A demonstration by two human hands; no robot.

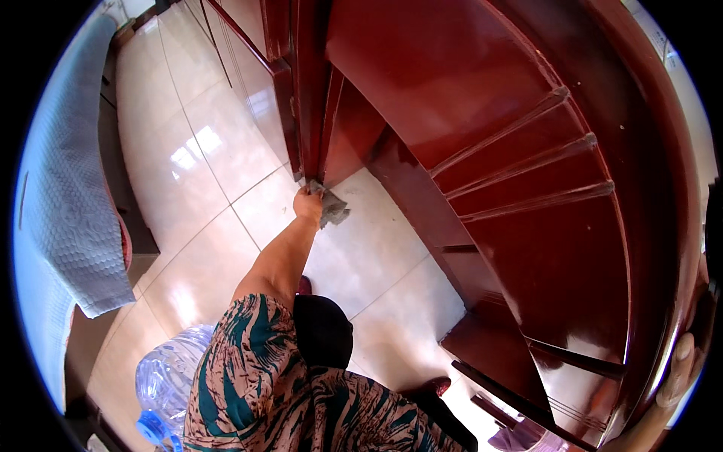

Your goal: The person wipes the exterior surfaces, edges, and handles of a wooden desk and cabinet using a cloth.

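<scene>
My left hand (308,203) reaches down toward the tiled floor, its fingers closed on a crumpled grey cloth (335,208). The cloth hangs beside the foot of a dark red wooden upright (307,113), and my fingertips are close against that foot. At the right rim of the view, my right hand (675,380) is wrapped round the curved outer edge (681,301) of a large polished dark red wooden piece of furniture (482,90). Part of that hand is cut off or in shadow.
A clear plastic bottle (169,369) with a blue cap stands low on the left. Farther left, a pale blue quilted cover (75,181) drapes over furniture. Shiny pale tiles (188,248) make up the floor. My dark red shoes (437,386) show below.
</scene>
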